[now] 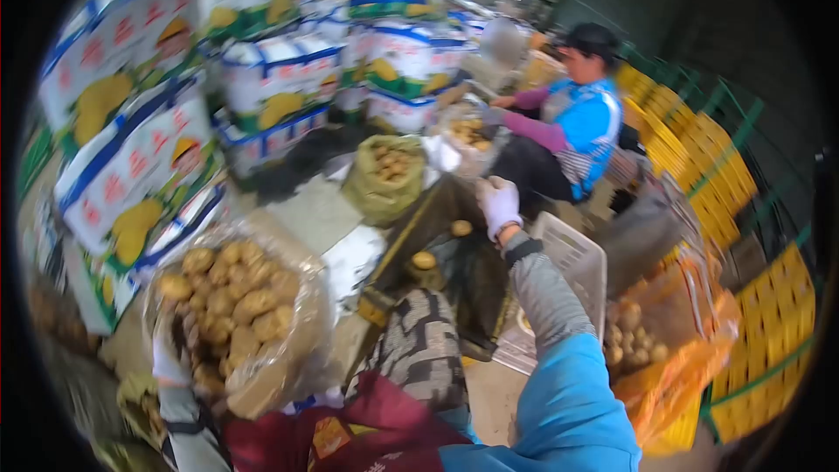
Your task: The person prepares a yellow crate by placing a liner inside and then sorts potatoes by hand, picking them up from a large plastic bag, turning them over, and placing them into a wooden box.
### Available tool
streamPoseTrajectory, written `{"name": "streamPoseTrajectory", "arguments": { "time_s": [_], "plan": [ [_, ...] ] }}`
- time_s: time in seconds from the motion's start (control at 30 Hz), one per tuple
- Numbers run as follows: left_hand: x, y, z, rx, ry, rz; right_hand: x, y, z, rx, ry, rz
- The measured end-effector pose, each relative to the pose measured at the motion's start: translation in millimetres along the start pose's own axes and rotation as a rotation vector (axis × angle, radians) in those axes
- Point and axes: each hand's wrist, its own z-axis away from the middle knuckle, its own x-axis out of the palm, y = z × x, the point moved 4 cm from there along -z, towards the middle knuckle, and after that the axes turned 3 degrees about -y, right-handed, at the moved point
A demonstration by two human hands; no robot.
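Observation:
My left hand [170, 360], in a white glove, is against the left side of a plastic-lined brown box [301, 332]; its fingers are hidden. Potatoes [232, 297] fill this box to near its rim. My right hand [499, 203], also gloved in white, is stretched forward above the far end of a dark sorting trough [476, 284]. Its fingers are curled closed, and what they hold, if anything, is blurred. Two loose potatoes [423, 260] lie in the trough, apart from each other.
A co-worker [581, 122] sits beyond my right hand, beside a bag of potatoes. An olive sack [371, 188] of potatoes stands ahead. To the right are a white crate [581, 253] and an orange bag [690, 367] with potatoes. Printed sacks [131, 166] are stacked left; yellow crates [778, 323] line the right.

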Motion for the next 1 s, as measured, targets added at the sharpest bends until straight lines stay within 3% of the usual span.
{"name": "streamPoseTrajectory", "arguments": {
  "time_s": [0.03, 0.07, 0.1, 0.13, 0.17, 0.23, 0.27, 0.3, 0.33, 0.4, 0.43, 0.5, 0.6, 0.7, 0.73, 0.83, 0.87, 0.9, 0.97, 1.0],
  "plan": [
    [5.3, 9.1, 5.7, 0.053, -0.034, 0.048, 43.7, -26.5, 21.7, 0.195, -0.181, -0.272],
    [12.7, 19.9, 20.7, 0.145, 0.149, 0.025, 86.4, -37.8, 33.1, 0.190, -0.335, -0.262],
    [-7.9, 28.4, 16.2, 0.141, 0.019, -0.007, 129.5, -52.6, 52.3, 0.190, -0.460, -0.295],
    [-23.7, 33.9, 20.0, 0.259, 0.074, -0.129, 169.0, -65.8, 71.5, 0.192, -0.601, -0.283],
    [-32.3, 40.0, 22.3, 0.262, 0.073, 0.027, 208.0, -75.4, 92.5, 0.272, -0.812, -0.193],
    [-32.9, 59.1, 35.3, 0.258, 0.187, 0.068, 268.7, -112.7, 154.9, 0.225, -1.117, -0.268],
    [-26.4, 65.0, 45.1, 0.304, 0.195, 0.094, 300.6, -113.4, 176.9, -0.070, -1.212, -0.224],
    [-22.7, 72.3, 50.0, 0.344, 0.190, 0.121, 332.4, -116.9, 202.9, -0.367, -1.278, -0.182],
    [-38.7, 78.1, 55.0, 0.385, 0.196, 0.156, 366.6, -154.8, 249.0, -0.495, -1.302, -0.109],
    [-67.7, 76.2, 49.1, 0.543, 0.242, -0.350, 410.3, -206.4, 322.1, -0.711, -1.287, -0.030],
    [-68.9, 77.5, 50.6, 0.561, 0.257, -0.422, 428.4, -219.6, 348.0, -0.808, -1.275, -0.022],
    [-71.4, 80.1, 53.5, 0.598, 0.292, -0.565, 470.7, -241.1, 399.5, -0.780, -1.335, -0.036],
    [-50.6, 96.3, 67.2, 0.705, 0.318, -1.127, 517.7, -248.9, 458.9, -0.920, -1.233, 0.179],
    [-60.7, 88.3, 62.3, 0.659, 0.323, -1.050, 529.5, -252.5, 462.1, -0.801, -1.384, 0.429],
    [-63.0, 87.3, 60.4, 0.642, 0.321, -1.029, 520.9, -254.8, 455.0, -0.831, -1.347, 0.346],
    [-59.6, 86.3, 52.9, 0.612, 0.290, -0.878, 518.2, -214.9, 430.1, 0.151, -1.538, -0.457],
    [-55.9, 82.9, 51.0, 0.611, 0.264, -0.757, 508.3, -206.9, 412.4, 0.237, -1.422, -0.476],
    [-51.3, 79.3, 48.2, 0.610, 0.236, -0.637, 499.1, -203.8, 402.6, 0.531, -1.473, -0.712],
    [-60.0, 53.2, 32.2, 0.615, 0.309, -0.743, 484.7, -188.7, 375.5, 0.597, -1.332, -0.880],
    [-53.4, 43.3, 26.5, 0.543, 0.316, -0.648, 454.3, -215.4, 359.3, 0.539, -1.339, -0.994]
  ]
}}
